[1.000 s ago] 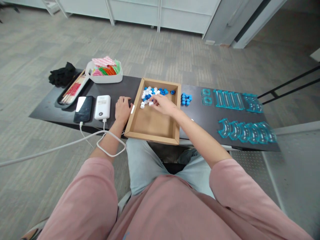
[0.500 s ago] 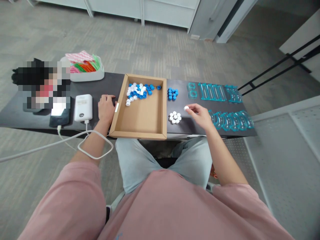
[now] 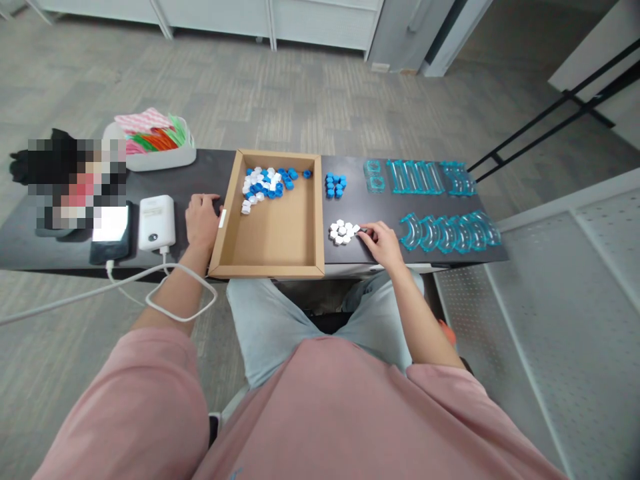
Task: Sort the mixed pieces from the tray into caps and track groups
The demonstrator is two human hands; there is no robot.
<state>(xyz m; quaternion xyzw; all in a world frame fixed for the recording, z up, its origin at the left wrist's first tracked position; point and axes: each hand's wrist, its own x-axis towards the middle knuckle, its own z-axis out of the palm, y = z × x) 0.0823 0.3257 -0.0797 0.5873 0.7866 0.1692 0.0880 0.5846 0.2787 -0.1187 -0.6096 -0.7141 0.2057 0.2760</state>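
My right hand (image 3: 381,243) is pinched at the right edge of a ring of small white hexagonal pieces (image 3: 342,231). At its fingertips is one tilted white piece (image 3: 356,229), touching or nearly touching the group. My left hand (image 3: 201,220) rests on the table with fingers loosely apart, against the left wall of a shallow cardboard tray (image 3: 273,271); nothing shows in it. Mixed blue and white pieces (image 3: 263,183) lie in the tray's far left part, with a single blue piece (image 3: 307,174) apart from them. Beyond the white ring sits a cluster of blue pieces (image 3: 335,185).
Teal-edged clear plastic parts lie at the right: straight ones (image 3: 416,177), curved ones (image 3: 447,231) and small square ones (image 3: 374,177). On the left are a white power bank (image 3: 157,223) with a cable, a phone (image 3: 111,233) and a white basket (image 3: 163,159) of colourful items.
My right hand has moved left and nearer to me, bringing its white piece to the edge of the white ring. The left hand stays by the tray. The whole view has shifted slightly.
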